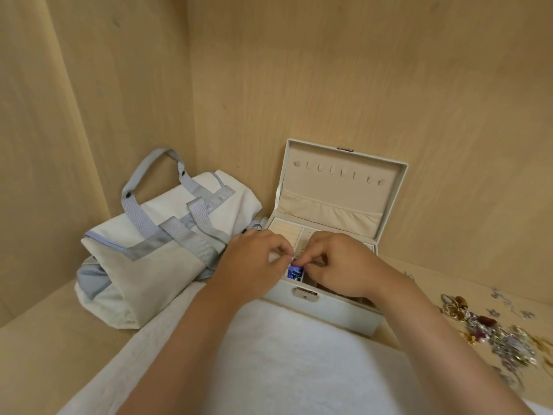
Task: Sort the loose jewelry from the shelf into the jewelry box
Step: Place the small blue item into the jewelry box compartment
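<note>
Nearest to the person lies a white cloth, and both forearms pass over it. To the right of the right hand, and closer to the person, the loose jewelry lies in a tangled band on the shelf, well apart from the fingers. I judge the right hand is the nearer one for the next pick.

The left hand and the right hand meet with curled fingers and together pinch a small piece; what it is I cannot tell. Directly under the fingertips is a front compartment of the jewelry box, with a blue item inside, so the drop goes straight down. Nothing stands in the way.

Behind the hands the lid stands open. To the left of the left hand rests a pale bag, just beside the box.
</note>
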Demonstrator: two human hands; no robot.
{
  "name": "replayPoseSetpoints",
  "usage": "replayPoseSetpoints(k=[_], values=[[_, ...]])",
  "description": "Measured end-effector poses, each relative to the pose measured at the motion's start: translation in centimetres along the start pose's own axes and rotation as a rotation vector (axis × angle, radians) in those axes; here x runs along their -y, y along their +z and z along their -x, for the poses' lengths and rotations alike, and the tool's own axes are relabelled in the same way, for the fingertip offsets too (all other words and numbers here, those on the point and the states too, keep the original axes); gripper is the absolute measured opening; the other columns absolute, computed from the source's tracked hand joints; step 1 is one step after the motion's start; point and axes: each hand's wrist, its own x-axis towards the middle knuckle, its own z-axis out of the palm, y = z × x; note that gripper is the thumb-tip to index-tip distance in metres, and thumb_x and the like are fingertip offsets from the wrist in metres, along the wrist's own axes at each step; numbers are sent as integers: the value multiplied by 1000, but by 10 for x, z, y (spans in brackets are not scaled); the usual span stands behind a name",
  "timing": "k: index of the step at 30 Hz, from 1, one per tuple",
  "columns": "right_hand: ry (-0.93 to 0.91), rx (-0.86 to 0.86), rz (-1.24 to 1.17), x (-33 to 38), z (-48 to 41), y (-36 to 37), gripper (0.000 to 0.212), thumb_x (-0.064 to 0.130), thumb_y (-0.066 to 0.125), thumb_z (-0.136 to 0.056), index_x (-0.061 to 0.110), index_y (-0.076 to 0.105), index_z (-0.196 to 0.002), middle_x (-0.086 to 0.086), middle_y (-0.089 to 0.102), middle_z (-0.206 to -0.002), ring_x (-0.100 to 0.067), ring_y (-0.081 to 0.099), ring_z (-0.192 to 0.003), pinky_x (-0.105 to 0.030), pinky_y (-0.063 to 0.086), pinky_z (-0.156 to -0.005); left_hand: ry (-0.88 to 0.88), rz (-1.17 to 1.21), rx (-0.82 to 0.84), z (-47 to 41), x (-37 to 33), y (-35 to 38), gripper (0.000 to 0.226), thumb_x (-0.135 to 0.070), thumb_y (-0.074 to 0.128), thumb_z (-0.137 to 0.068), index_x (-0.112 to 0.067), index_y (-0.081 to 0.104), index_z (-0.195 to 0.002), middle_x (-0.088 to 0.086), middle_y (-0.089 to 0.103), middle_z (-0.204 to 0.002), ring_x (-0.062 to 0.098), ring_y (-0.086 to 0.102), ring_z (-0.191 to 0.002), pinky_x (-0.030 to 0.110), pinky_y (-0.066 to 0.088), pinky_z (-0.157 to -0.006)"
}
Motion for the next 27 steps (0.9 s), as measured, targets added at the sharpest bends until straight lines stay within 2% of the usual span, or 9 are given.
replayPoseSetpoints(k=[3,8,13,18,23,27], values=[[-18,-6,5,0,0,7,26,19,62,-84,38,76,-93,25,58,-89,5,54,-78,-28,50,-80,5,52,-2,1,-2,2,8,-36,66,-86,-41,71,-89,-22,65,-92,3,53,-97,39,43,-97],[15,-100,-59,-4,10,2,33,12,56,-80,36,78,-86,26,67,-98,8,56,-77,-26,50,-76,-55,30,26,3,-6,5,10,-39,74,-81,-46,67,-79,-22,65,-92,3,52,-100,40,40,-102],[-59,-61,55,-1,16,10,39,9,53,-78,32,78,-96,24,68,-105,2,60,-94,-25,51,-83,-99,59,52,-1,-5,6,22,-32,73,-83,-48,66,-71,-23,67,-93,4,54,-102,39,41,-103],[-83,-90,62,-3,17,12,44,11,50,-78,33,75,-107,23,68,-108,0,60,-96,-24,50,-82,-71,73,69,1,0,5,23,-29,70,-85,-50,65,-81,-25,64,-92,3,54,-103,41,40,-104],[-67,-62,3,-5,18,14,47,13,48,-78,34,74,-110,22,67,-109,-2,61,-98,-30,51,-86,-39,5,64,3,-2,5,17,-28,67,-87,-42,72,-94,-23,64,-98,3,52,-104,38,38,-105],[-49,-144,-169,-13,30,0,45,6,51,-84,34,74,-110,21,65,-105,2,58,-79,-23,48,-77,-32,-51,19,5,-13,4,25,-23,61,-87,-36,69,-107,-23,61,-104,6,51,-107,36,39,-104]])
